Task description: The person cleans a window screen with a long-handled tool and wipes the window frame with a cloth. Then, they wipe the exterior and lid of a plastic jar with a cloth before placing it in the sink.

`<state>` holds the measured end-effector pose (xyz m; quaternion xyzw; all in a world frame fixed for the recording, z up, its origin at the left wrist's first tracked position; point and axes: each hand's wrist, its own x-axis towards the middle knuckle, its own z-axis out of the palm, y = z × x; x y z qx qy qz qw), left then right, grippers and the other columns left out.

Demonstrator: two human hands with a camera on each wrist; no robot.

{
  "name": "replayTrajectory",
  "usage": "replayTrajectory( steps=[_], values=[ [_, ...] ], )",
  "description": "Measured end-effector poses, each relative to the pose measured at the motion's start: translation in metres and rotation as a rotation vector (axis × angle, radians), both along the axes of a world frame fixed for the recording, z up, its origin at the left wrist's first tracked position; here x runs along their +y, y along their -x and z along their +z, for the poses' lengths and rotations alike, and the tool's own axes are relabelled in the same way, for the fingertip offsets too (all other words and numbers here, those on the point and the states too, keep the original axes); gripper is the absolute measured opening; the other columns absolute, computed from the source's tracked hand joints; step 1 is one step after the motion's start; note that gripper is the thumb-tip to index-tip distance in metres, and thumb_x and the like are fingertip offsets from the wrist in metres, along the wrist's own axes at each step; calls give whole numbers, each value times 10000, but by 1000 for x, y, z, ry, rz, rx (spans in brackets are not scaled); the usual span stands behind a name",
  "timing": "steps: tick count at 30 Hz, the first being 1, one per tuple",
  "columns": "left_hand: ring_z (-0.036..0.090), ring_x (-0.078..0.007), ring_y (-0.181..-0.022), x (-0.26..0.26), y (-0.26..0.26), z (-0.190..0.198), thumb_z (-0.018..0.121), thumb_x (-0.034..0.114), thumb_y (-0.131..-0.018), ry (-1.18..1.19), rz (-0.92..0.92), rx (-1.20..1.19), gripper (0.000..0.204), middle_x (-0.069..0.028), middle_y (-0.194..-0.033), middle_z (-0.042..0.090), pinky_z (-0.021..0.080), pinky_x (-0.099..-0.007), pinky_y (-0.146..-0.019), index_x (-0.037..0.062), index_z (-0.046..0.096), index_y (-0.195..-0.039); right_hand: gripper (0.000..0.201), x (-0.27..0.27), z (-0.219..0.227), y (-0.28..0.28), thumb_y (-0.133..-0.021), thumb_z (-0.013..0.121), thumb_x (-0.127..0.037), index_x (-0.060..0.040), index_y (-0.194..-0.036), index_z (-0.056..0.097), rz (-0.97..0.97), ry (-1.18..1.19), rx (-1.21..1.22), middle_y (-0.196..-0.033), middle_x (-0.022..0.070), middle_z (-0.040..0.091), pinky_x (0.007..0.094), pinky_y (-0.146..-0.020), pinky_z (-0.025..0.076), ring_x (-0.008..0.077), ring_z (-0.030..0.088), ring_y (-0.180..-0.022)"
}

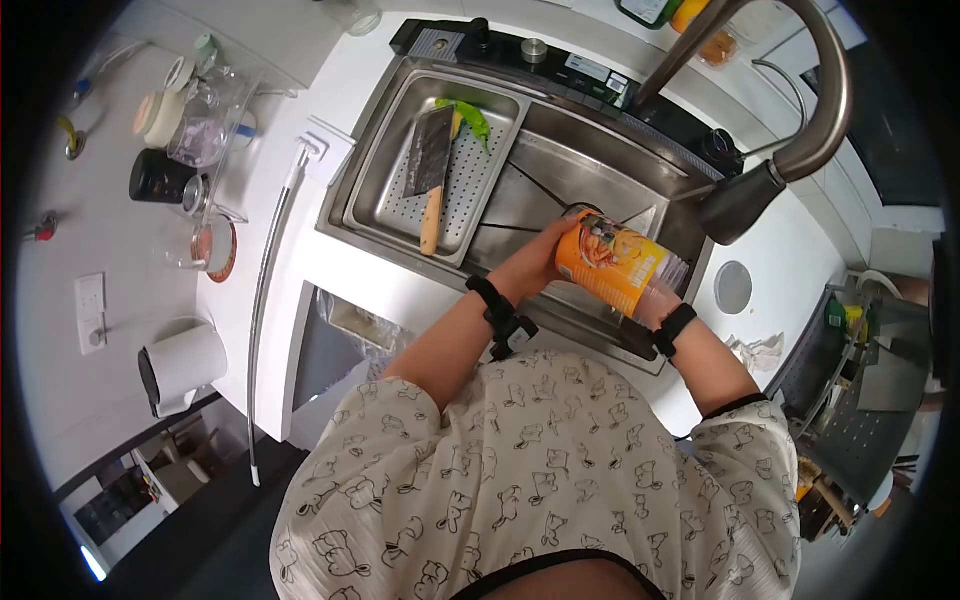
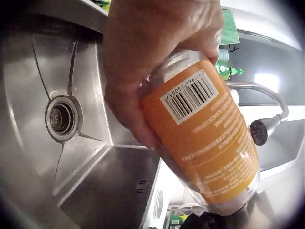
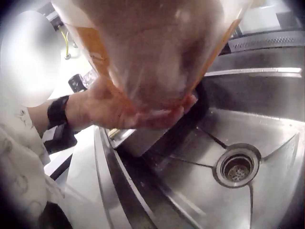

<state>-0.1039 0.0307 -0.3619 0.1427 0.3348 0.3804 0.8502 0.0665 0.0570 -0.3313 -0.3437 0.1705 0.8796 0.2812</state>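
A clear plastic jar [image 1: 610, 262] with an orange printed label is tilted over the sink. My left hand [image 1: 538, 262] grips its base end, fingers and thumb curled round the plastic. A barcode on the label [image 2: 189, 95] shows in the left wrist view. At the other end my right hand [image 1: 656, 302] reaches into the jar's mouth. Through the clear wall in the right wrist view it appears only as a blur, so I cannot tell how its fingers lie. My left fingers [image 3: 157, 119] show beneath the jar there.
Below the jar lies the steel sink [image 1: 560, 150] with its round drain [image 2: 62, 118]. A perforated tray [image 1: 410, 205] on the left bears a cleaver [image 1: 431, 160] and green peppers [image 1: 470, 120]. The faucet head [image 1: 740, 205] hangs close on the right.
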Motion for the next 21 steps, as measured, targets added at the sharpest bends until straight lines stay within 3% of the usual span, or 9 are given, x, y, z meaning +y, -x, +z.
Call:
replayTrajectory(
  steps=[7,9,10,12,13,15,16,18,21],
  values=[
    [529,-173,-1072,9,1,-30,408,451,-886,-83,75,-17,518,-62,-1182,535,432,-332,-896,114,403,-1280,425,-1,-9,5,-948,316,-325,-44,-1249,421,-17,82,-278,-1279,149,446,426,-972,387,285,468,-1139],
    [519,-177,-1086,12,2,-34,420,437,-886,-112,114,-64,525,-70,-1194,525,418,-321,-915,101,395,-1288,411,-11,-12,1,-942,358,-297,-51,-1269,402,513,-907,-343,-1294,128,435,361,-988,372,243,459,-1152],
    [514,-199,-1092,15,3,-27,433,422,-875,-128,155,-101,530,-94,-1196,520,396,-330,-946,76,402,-1275,411,-10,4,8,-942,358,-297,-51,-1269,402,514,-904,-343,-1294,128,435,361,-988,372,243,459,-1152],
    [510,-222,-1098,22,8,-16,447,406,-864,-143,195,-137,535,-117,-1199,515,373,-339,-977,51,408,-1263,411,-7,38,19,-960,310,-264,-73,-1324,329,149,-287,-180,-1331,92,401,357,-1004,352,237,437,-1182],
    [498,-225,-1112,27,10,-12,463,402,-855,-210,182,-148,547,-119,-1210,503,370,-340,-981,46,401,-1266,411,-8,33,14,-960,310,-264,-73,-1324,329,147,-286,-181,-1331,92,401,357,-1004,352,237,437,-1182],
    [485,-227,-1126,34,17,-11,479,399,-847,-282,167,-157,560,-120,-1221,490,367,-342,-985,42,393,-1270,410,-14,18,-3,-949,339,-230,-70,-1326,328,825,-1599,-638,-1331,91,403,359,-1039,291,228,408,-1212],
    [477,-226,-1134,36,21,-11,492,403,-840,-271,176,-178,577,-117,-1228,482,366,-342,-986,43,384,-1277,410,-18,17,-10,-949,339,-230,-70,-1326,328,823,-1598,-640,-1331,91,403,359,-1039,291,228,408,-1212],
    [469,-224,-1141,39,24,-9,505,406,-832,-264,178,-198,594,-115,-1235,473,365,-342,-987,44,374,-1285,435,-25,18,-20,-935,361,-243,-71,-1332,320,327,-660,-240,-1353,102,380,364,-1066,218,228,363,-1250],
    [475,-190,-1129,39,24,-6,515,465,-816,-302,198,-82,652,-101,-1206,502,354,-310,-979,38,379,-1289,587,-21,8,-48,-902,397,-383,-104,-1387,219,515,-847,-163,-1403,125,305,357,-1083,172,230,268,-1304]
  ],
)
